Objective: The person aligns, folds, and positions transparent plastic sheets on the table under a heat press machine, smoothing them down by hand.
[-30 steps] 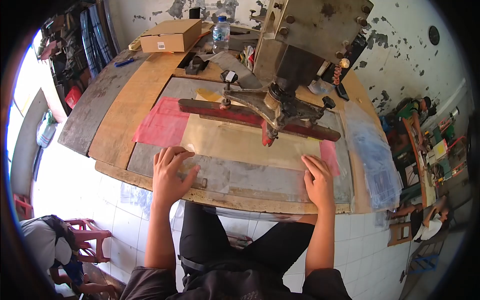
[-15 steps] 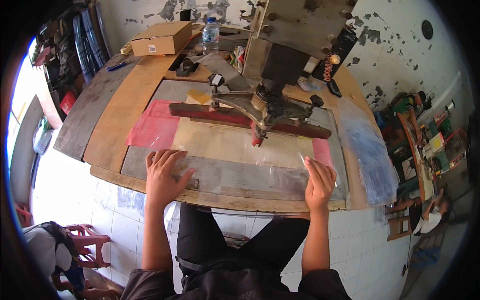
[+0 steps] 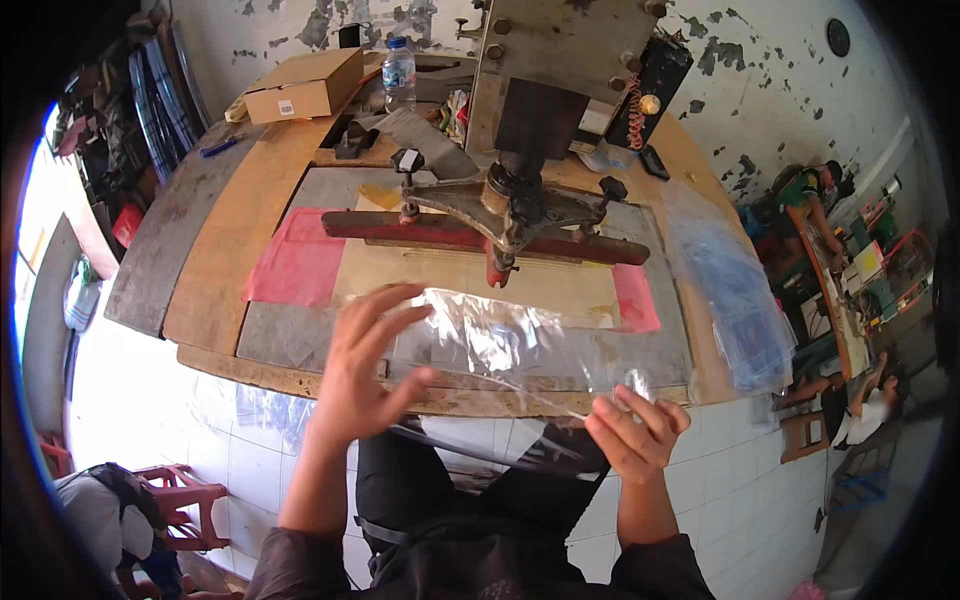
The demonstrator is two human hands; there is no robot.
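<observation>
A clear plastic sheet (image 3: 500, 340) is lifted at the table's front edge, shiny and creased, its near part over the lap. My right hand (image 3: 637, 430) pinches its right edge between thumb and fingers. My left hand (image 3: 380, 360) is at the sheet's left end, thumb and fingers spread apart, the sheet against its fingertips. Beyond the hands, a red bar (image 3: 450, 235) on a metal press head hangs above a cream sheet (image 3: 400, 272) with pink pieces (image 3: 300, 262) at its ends.
A cardboard box (image 3: 305, 88) and a water bottle (image 3: 399, 78) stand at the back. Stacked clear plastic (image 3: 735, 300) lies on the right side. One person (image 3: 110, 515) is at the lower left; two others are at the far right.
Both hands have lifted the clear plastic off the table and drawn it toward the body. The left hand moved right and up; the right hand moved lower. The view has shifted slightly.
</observation>
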